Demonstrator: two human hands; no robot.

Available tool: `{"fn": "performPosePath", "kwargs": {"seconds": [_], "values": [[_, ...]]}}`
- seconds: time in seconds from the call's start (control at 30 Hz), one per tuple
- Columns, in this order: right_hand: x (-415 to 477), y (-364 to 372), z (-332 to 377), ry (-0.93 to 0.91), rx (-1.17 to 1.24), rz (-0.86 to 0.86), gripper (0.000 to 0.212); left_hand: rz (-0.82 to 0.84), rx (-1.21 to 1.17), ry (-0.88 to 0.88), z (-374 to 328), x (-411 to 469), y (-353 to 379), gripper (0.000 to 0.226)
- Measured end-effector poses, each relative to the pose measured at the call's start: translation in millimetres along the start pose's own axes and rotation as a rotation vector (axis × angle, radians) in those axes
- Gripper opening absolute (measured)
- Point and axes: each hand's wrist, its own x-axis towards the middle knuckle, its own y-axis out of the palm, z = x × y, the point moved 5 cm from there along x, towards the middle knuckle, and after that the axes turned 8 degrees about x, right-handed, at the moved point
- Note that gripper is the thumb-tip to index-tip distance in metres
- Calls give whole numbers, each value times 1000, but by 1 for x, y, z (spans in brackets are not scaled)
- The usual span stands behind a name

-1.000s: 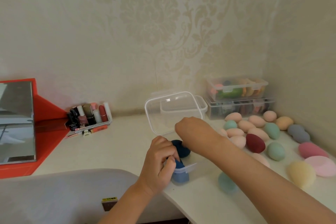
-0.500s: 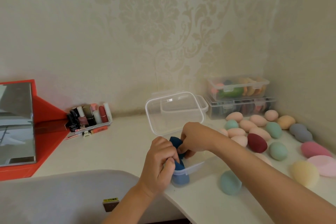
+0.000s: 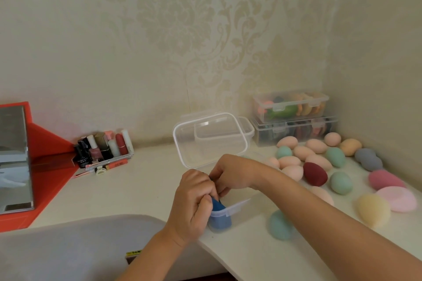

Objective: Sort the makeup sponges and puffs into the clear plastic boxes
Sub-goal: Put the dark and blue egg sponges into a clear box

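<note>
White table (image 3: 148, 180) stood in a corner of cream damask walls (image 3: 159, 41) and bore a red-backed mirror (image 3: 13, 159), cosmetics (image 3: 102, 148), two stacked boxes (image 3: 290, 109) and loose egg-shaped sponges (image 3: 303, 151) in peach, green, maroon, grey, pink and yellow. Clear box (image 3: 230, 209) sat at the near edge, its lid (image 3: 210, 141) upright behind it and one blue sponge (image 3: 220, 219) against its front wall. The left hand (image 3: 194, 203) gripped its near corner and the right hand (image 3: 235, 173) curled down inside, its hold hidden. The darker sponge seen between the hands half a second earlier was now covered by the right hand, which had sunk lower.
</note>
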Motion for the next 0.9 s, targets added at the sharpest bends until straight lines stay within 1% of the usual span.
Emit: {"fn": "performPosePath", "kwargs": {"seconds": [0.1,0.23,0.37,0.47,0.57,0.63,0.73,0.77,0.9], "values": [[-1,0,-3,-14,3,68,29,94,121,-11,0,4,-1,22],[0,-1,-1,-63,-96,-31,22,193,219,-61,1,5,-2,29],[-6,-10,1,-53,18,-47,26,279,296,-76,-1,6,-4,39],[-22,-38,3,-121,92,-215,23,318,333,-55,-5,10,-5,40],[-53,-65,3,-196,122,-360,16,323,326,-86,-5,11,-4,42],[-77,-74,-1,-197,49,-361,12,333,333,-113,-4,11,-3,46],[-108,-69,-12,-121,-95,-235,12,368,325,-130,-4,12,-3,54],[-116,-65,-16,-88,-146,-210,17,377,315,-134,-4,12,-4,56],[-139,-52,-29,-24,-322,-254,27,380,293,-154,-7,12,-6,64]]}}
